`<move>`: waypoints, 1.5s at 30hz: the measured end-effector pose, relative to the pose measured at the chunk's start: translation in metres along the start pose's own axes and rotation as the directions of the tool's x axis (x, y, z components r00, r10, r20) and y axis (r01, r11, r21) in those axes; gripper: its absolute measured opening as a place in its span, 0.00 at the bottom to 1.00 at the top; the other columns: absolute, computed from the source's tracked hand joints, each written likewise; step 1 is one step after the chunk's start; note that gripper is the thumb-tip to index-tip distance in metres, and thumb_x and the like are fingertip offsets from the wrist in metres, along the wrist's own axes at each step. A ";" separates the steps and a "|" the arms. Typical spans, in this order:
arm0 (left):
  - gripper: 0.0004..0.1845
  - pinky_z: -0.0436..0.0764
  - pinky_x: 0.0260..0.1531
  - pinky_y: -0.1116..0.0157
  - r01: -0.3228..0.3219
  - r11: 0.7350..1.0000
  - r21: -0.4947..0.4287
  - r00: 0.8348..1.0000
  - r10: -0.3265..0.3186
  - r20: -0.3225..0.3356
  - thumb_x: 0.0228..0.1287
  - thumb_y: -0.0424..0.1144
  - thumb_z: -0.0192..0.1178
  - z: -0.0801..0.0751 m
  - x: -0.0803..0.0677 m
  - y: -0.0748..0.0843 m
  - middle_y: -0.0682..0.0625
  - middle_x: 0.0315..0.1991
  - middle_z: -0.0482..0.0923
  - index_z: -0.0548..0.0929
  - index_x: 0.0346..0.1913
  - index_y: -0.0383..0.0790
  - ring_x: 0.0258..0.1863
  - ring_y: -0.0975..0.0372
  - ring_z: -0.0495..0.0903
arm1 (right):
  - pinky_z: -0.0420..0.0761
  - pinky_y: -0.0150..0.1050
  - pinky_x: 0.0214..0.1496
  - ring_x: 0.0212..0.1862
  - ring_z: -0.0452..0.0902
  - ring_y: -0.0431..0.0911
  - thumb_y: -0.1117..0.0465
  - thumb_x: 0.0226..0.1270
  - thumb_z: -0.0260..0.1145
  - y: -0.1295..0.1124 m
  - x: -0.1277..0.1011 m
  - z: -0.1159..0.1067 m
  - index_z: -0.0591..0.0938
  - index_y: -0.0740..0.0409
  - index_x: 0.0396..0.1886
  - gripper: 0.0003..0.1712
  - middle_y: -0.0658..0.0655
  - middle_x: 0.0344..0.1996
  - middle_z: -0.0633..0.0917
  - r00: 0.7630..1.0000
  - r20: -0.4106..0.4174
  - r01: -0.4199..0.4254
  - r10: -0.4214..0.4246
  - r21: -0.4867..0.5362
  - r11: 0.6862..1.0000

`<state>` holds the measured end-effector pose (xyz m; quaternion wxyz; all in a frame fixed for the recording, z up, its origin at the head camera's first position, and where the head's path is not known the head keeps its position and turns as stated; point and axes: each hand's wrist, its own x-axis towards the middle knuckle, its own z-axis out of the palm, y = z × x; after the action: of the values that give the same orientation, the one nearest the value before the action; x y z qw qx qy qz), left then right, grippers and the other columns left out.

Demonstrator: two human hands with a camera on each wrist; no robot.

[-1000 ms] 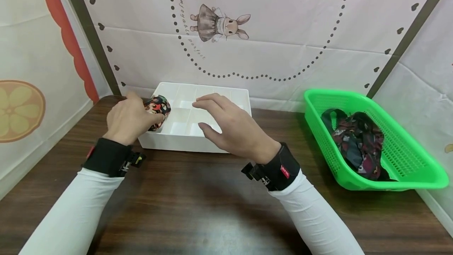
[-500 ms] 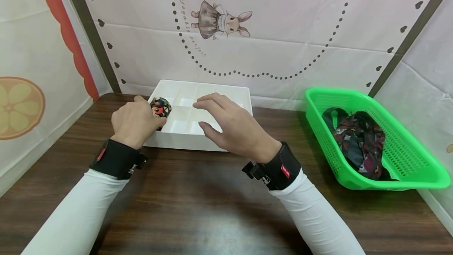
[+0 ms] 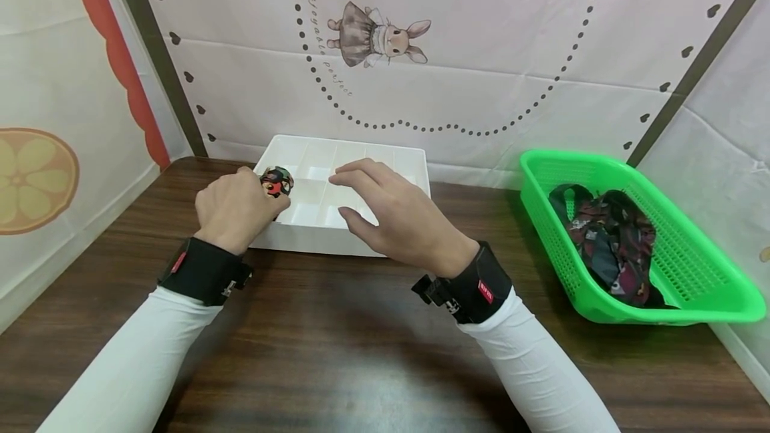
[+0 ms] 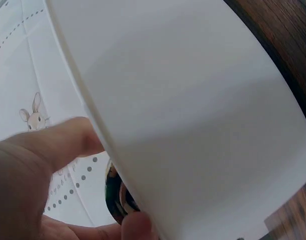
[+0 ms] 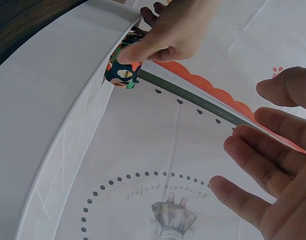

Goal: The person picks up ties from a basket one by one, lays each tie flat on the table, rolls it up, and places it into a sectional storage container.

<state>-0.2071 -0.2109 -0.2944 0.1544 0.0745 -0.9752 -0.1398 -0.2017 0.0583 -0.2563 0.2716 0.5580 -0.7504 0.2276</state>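
Observation:
A rolled-up bundle of colourfully patterned cloth (image 3: pixel 277 182) sits at the left end of the white divided box (image 3: pixel 315 240). My left hand (image 3: pixel 237 209) grips it, with the thumb on the near side and the fingers mostly hidden in the head view. The right wrist view shows that thumb pressed on the cloth bundle (image 5: pixel 123 73) at the box rim. In the left wrist view, the box wall (image 4: pixel 193 125) covers most of the bundle. My right hand (image 3: pixel 400 219) holds nothing, its fingers spread loosely above the right part of the box.
At the right stands a green plastic basket (image 3: pixel 710 316) with dark patterned cloth (image 3: pixel 613 246) inside. The brown wooden tabletop (image 3: pixel 337 353) extends in front of the box. Printed white sheets (image 3: pixel 481 39) hang behind and at the sides.
My left hand has shifted a little to the right with the cloth bundle, and less of the bundle shows beyond the hand. My right hand has stayed in place.

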 end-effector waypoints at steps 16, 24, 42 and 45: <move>0.26 0.73 0.19 0.49 -0.037 0.998 0.042 0.999 0.036 0.025 0.60 0.49 0.69 0.011 -0.002 -0.002 0.32 0.31 0.69 0.82 0.30 0.21 0.24 0.42 0.75 | 0.73 0.37 0.69 0.64 0.78 0.52 0.67 0.73 0.69 0.004 -0.003 0.002 0.80 0.67 0.62 0.20 0.63 0.60 0.82 0.999 0.022 -0.026 0.026 -0.006 1.000; 0.28 0.75 0.19 0.49 -0.060 0.995 0.076 0.996 0.055 0.068 0.64 0.52 0.66 0.013 0.003 0.004 0.31 0.32 0.68 0.85 0.37 0.21 0.24 0.43 0.75 | 0.72 0.36 0.70 0.64 0.78 0.52 0.66 0.73 0.69 0.008 -0.007 -0.002 0.80 0.67 0.62 0.20 0.63 0.60 0.82 0.998 0.030 -0.046 0.047 -0.025 0.999; 0.31 0.72 0.19 0.51 -0.115 0.988 -0.100 0.993 0.119 0.028 0.71 0.62 0.61 -0.020 0.004 -0.010 0.43 0.24 0.79 0.87 0.42 0.30 0.29 0.46 0.79 | 0.76 0.49 0.67 0.66 0.76 0.56 0.65 0.76 0.69 0.052 -0.057 -0.075 0.78 0.69 0.65 0.22 0.65 0.63 0.80 0.916 0.020 -0.399 0.402 -0.086 0.913; 0.30 0.70 0.17 0.53 -0.140 0.983 -0.121 0.990 0.139 -0.017 0.72 0.59 0.61 -0.023 0.004 -0.004 0.44 0.23 0.79 0.87 0.46 0.28 0.27 0.47 0.78 | 0.75 0.55 0.67 0.66 0.76 0.59 0.64 0.77 0.68 0.056 -0.079 -0.101 0.79 0.68 0.65 0.21 0.66 0.62 0.81 0.852 -0.025 -0.521 0.524 -0.144 0.841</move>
<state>-0.2026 -0.2208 -0.2732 0.1724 -0.0028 -0.9670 -0.1874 -0.2215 0.1945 -0.2351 0.2334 0.3131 -0.8905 0.2334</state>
